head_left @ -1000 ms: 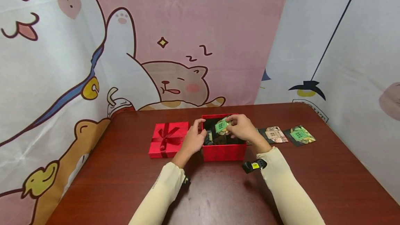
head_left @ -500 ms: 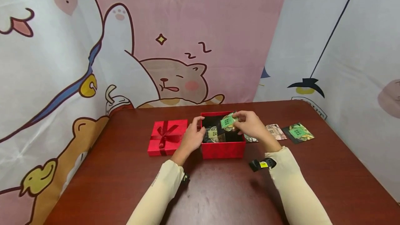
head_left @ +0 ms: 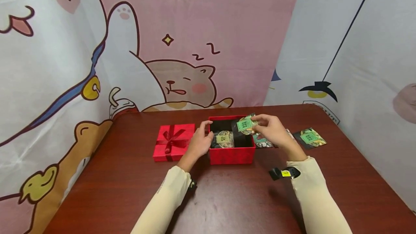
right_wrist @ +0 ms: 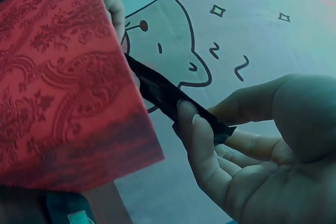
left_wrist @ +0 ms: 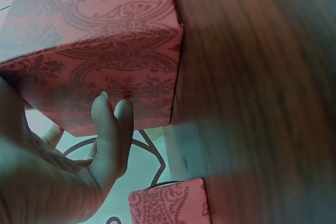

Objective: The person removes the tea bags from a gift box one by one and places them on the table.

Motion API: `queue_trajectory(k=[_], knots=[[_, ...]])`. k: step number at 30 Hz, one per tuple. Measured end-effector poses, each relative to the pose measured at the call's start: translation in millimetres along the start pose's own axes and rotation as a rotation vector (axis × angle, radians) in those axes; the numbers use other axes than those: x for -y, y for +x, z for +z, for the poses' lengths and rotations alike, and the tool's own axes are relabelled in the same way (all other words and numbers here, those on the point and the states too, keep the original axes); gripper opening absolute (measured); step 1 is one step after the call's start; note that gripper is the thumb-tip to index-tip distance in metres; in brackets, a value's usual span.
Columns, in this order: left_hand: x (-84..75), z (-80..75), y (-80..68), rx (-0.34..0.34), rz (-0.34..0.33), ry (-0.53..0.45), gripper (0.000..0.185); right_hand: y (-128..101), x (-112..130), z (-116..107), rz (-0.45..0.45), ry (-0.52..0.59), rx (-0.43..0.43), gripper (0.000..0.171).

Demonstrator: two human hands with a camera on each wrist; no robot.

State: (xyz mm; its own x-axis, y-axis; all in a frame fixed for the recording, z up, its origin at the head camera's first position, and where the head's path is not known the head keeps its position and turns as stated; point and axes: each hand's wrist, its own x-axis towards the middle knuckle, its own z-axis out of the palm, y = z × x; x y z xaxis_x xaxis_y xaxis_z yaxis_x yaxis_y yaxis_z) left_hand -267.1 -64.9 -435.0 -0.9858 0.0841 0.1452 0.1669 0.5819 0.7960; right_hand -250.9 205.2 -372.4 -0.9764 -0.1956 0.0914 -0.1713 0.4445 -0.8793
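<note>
An open red box (head_left: pixel 231 155) stands mid-table with a yellow-labelled dark packet (head_left: pixel 222 138) lying inside. My left hand (head_left: pixel 200 142) holds the box's left wall, thumb at the rim; in the left wrist view its fingers (left_wrist: pixel 111 127) lie against the patterned box wall (left_wrist: pixel 100 45). My right hand (head_left: pixel 272 129) pinches a green-labelled packet (head_left: pixel 245 125) over the box's far right corner. The right wrist view shows that packet edge-on (right_wrist: pixel 165 98), held between fingertips (right_wrist: pixel 202 145) beside the box (right_wrist: pixel 63 87).
A red lid with a ribbon bow (head_left: pixel 173 142) lies left of the box. More packets (head_left: pixel 261 141) (head_left: pixel 309 137) lie on the table to the right of the box. Printed cloth walls stand close behind and to the right.
My right hand has carried the green-labelled packet rightward from over the box's middle to its far right corner, uncovering the packet inside. The left hand has stayed on the box.
</note>
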Motion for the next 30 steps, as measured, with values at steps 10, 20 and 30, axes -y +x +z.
queue_trajectory(k=[10,20,30], knots=[[-0.2,1.0,-0.7,-0.006,-0.003,-0.002,0.041,-16.8,-9.8,-21.4,0.015,0.027,-0.003,0.039],[0.0,1.7,-0.5,-0.006,-0.014,-0.006,0.041,-30.2,-29.7,-38.1,0.048,0.076,-0.019,0.043],[0.9,1.5,1.1,-0.002,-0.006,-0.004,0.040,-40.7,-47.2,-54.2,0.120,0.114,-0.022,0.046]])
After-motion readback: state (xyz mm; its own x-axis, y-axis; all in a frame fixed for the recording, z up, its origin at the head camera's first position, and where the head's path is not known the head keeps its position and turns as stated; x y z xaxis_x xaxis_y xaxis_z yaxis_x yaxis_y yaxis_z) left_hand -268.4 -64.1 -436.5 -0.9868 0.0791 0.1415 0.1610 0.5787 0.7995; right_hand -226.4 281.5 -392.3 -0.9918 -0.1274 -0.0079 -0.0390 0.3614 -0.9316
